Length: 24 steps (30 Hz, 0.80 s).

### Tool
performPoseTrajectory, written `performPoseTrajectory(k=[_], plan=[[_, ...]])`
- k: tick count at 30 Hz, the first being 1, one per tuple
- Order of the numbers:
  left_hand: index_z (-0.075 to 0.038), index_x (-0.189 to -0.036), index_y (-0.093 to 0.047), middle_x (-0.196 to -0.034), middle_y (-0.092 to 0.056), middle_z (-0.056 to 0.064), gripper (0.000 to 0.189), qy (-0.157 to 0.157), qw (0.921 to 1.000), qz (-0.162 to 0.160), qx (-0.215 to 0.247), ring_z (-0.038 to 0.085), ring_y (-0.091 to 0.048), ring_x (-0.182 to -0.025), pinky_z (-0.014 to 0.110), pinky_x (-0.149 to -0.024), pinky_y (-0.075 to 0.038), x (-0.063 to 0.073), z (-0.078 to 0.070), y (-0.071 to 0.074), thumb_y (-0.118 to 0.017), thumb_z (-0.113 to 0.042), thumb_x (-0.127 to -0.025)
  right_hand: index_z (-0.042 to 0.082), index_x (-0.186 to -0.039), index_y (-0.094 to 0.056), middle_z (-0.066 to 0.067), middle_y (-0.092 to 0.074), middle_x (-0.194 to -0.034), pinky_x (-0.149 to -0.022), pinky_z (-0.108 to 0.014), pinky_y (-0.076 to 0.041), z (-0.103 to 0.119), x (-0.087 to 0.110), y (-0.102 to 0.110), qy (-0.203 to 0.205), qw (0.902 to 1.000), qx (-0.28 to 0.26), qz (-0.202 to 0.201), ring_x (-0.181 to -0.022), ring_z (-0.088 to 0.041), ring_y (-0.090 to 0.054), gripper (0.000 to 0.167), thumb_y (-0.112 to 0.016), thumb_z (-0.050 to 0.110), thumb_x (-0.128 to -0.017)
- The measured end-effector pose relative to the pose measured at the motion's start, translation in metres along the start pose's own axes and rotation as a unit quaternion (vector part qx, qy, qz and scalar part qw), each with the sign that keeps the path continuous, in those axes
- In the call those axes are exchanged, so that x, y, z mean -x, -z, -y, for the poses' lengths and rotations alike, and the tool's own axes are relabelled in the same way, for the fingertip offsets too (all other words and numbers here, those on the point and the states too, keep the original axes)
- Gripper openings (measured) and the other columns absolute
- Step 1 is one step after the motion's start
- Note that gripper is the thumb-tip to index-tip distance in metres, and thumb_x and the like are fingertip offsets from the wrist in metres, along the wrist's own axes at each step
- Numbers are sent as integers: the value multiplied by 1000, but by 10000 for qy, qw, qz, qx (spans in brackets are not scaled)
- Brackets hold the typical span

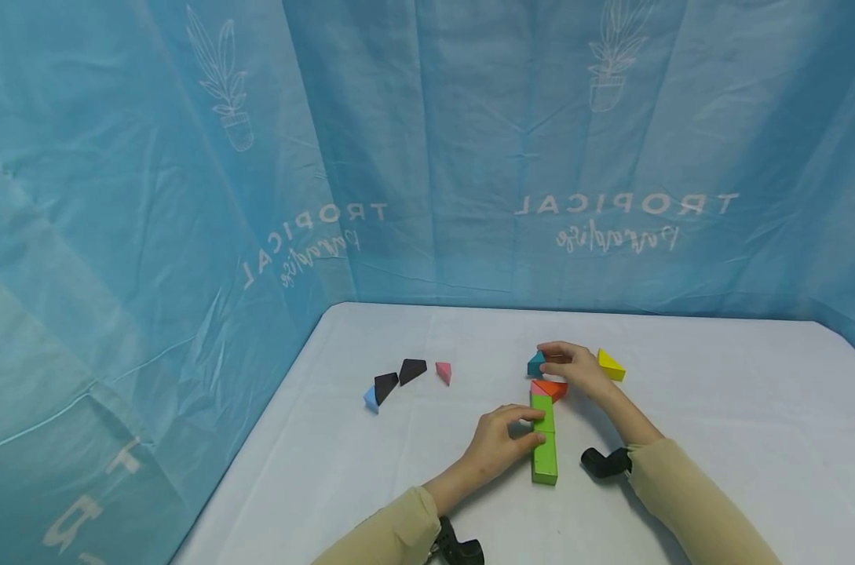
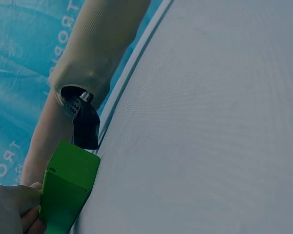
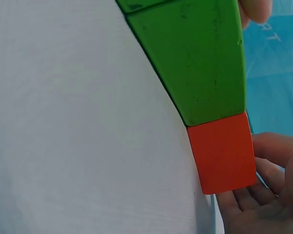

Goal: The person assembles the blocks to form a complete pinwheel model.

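Note:
Two green blocks (image 1: 544, 464) lie end to end in a line on the white table. At their far end sit a small pink triangular block (image 1: 538, 388) and an orange triangular block (image 1: 554, 389). My left hand (image 1: 494, 443) touches the green blocks from the left with thumb and index finger, its fingers spread in a loose curve. Just beyond the orange block, my right hand (image 1: 575, 367) pinches a teal triangular block (image 1: 534, 366) between thumb and fingers. In the right wrist view the orange block's face (image 3: 222, 156) meets the green block and hides most of the teal one.
A yellow triangular block (image 1: 610, 366) lies right of my right hand. Farther left are two black blocks (image 1: 413, 370), a light blue block (image 1: 371, 399) and another pink block (image 1: 444, 372). Blue printed curtains (image 1: 427, 157) hang along the table's back and left edges.

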<state>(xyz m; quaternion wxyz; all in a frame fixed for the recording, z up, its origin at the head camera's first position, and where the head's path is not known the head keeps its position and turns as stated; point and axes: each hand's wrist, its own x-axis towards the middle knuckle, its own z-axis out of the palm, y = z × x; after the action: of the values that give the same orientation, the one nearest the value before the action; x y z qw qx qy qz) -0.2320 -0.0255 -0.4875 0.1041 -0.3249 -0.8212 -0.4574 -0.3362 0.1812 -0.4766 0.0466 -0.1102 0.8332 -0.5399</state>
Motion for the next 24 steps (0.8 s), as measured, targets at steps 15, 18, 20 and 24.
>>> performPoseTrajectory(k=[15,18,20,24], plan=[[-9,-112,-68,-111,-66,-1,30,17,10000,44,4,7,-57,-108,24,-91,-45,1,0,0,-72,-21,-85,1,-128,-55,-19,-57,-124,-92,-44,-46,-3,1,-2,46,10000,32,25,-111,-34,-55,46,-68,18,-88],[-8,-112,-69,-110,-67,-1,30,25,10000,29,32,7,-57,-107,24,-91,-45,1,0,0,-73,-20,-84,0,-128,-55,-19,-57,-125,-93,-43,-46,-3,1,-2,11,10000,20,34,-112,-34,-55,46,-68,18,-88],[-9,-112,-69,-110,-67,-1,30,43,10000,32,53,7,-57,-108,23,-91,-44,0,0,0,-73,-19,-84,-1,-129,-54,-20,-57,-125,-92,-43,-46,-3,1,-3,45,10000,63,50,-112,-34,-55,47,-68,18,-88],[-8,-112,-69,-110,-67,-1,30,25,10000,18,47,7,-57,-107,23,-91,-44,0,0,0,-73,-19,-84,0,-128,-55,-19,-57,-125,-92,-43,-46,-3,2,-3,32,9999,99,40,-112,-33,-54,47,-68,19,-88]])
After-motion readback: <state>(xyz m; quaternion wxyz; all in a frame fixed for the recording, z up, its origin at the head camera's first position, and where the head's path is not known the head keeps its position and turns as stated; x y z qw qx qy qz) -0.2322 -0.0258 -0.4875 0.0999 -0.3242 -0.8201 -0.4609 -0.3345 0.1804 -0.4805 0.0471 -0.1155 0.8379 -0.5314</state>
